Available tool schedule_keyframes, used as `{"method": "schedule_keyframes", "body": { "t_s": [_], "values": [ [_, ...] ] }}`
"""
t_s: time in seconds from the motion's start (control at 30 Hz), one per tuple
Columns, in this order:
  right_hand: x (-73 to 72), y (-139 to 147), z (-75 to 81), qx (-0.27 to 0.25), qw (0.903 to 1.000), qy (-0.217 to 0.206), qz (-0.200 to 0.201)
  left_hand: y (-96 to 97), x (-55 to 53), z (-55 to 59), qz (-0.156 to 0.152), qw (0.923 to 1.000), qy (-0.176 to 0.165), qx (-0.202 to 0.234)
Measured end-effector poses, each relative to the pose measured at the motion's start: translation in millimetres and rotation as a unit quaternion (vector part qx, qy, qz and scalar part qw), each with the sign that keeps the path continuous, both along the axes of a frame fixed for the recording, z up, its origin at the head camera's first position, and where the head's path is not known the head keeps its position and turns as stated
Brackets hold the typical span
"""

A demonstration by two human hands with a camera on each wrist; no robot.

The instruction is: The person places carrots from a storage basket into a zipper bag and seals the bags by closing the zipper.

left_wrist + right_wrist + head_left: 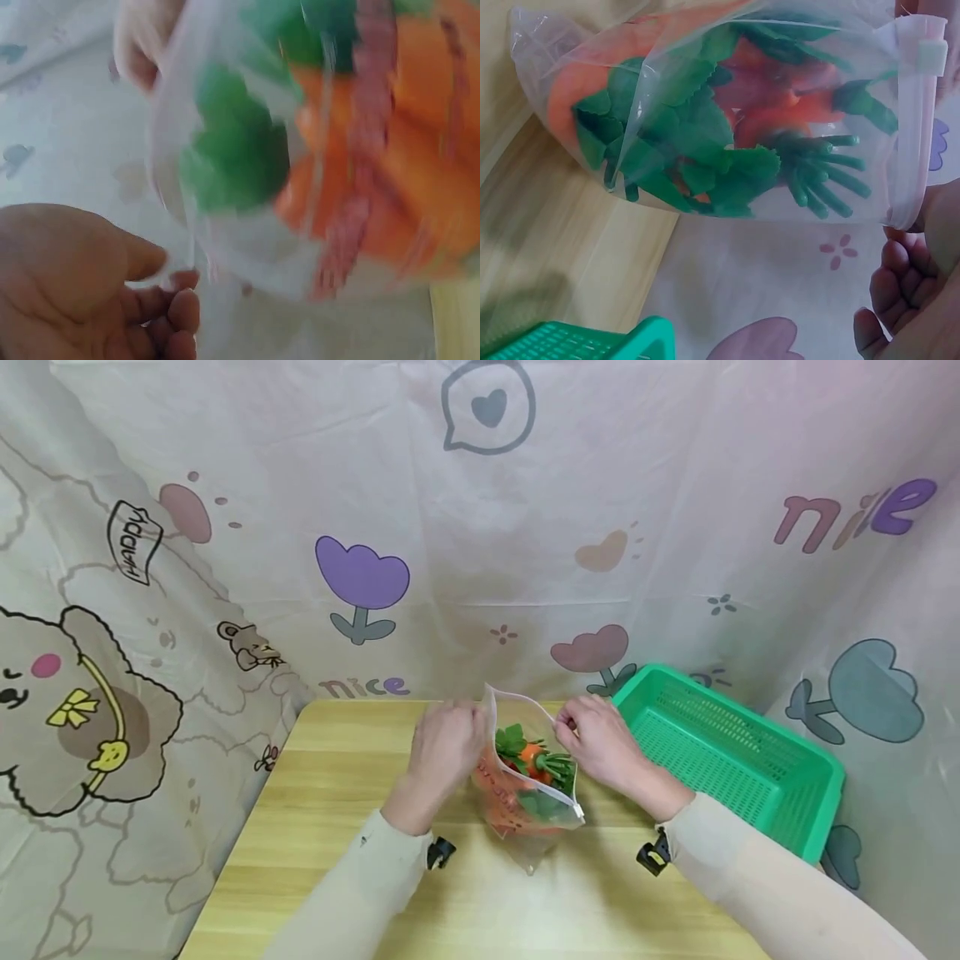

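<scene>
A translucent zipper bag (513, 806) with a white zip rim stands on the table with its mouth spread wide. Inside are orange carrots (532, 752) with green tops and leafy greens (511, 740). My left hand (447, 739) holds the left part of the rim; in the left wrist view its fingers are curled beside the blurred bag edge. At the opposite side of the mouth, my right hand (600, 739) pinches the rim between thumb and fingers. The white zip slider (932, 58) sits at one end of the rim.
To the right of the bag, a green perforated basket (806, 777) stands at the table's right side. Light wood tabletop (337, 793) extends left of the bag. Printed cloth (495, 527) hangs behind and at both sides of the table.
</scene>
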State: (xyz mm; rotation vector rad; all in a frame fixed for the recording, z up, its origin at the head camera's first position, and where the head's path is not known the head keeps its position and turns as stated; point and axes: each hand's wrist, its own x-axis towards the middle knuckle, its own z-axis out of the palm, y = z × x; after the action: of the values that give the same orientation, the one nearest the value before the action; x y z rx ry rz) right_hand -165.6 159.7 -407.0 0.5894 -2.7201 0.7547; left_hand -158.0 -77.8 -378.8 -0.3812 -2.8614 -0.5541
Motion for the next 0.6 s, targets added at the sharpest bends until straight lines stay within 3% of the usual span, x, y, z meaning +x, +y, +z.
{"method": "schedule_keyframes", "body": {
  "t_s": [0.07, 0.13, 0.23, 0.3, 0.43, 0.6],
  "values": [
    [0.0, 1, -1.6, 0.003, 1.0, 0.006, 0.0, -4.6, -14.0, 0.2, -0.014, 0.9998, 0.009, -0.005],
    [0.4, 1, -2.3, 0.009, 0.9999, 0.009, 0.002, -7.8, -29.5, 0.2, -0.051, 0.9981, 0.014, -0.032],
    [1.7, 0, -2.6, 0.016, 0.9998, 0.006, 0.007, -11.0, -51.4, -0.5, -0.129, 0.9883, 0.012, -0.08],
    [3.4, 0, -3.0, 0.014, 0.9999, -0.003, 0.007, -13.6, -60.8, -0.5, -0.166, 0.9794, 0.02, -0.113],
    [11.5, 7, -4.6, -0.022, 0.9986, -0.047, -0.004, -20.1, -66.6, 1.3, -0.187, 0.9722, 0.033, -0.137],
    [30.1, 26, -13.3, -0.062, 0.982, -0.179, -0.003, -28.8, -63.3, 0.7, -0.189, 0.9728, 0.049, -0.125]
  ]
}}
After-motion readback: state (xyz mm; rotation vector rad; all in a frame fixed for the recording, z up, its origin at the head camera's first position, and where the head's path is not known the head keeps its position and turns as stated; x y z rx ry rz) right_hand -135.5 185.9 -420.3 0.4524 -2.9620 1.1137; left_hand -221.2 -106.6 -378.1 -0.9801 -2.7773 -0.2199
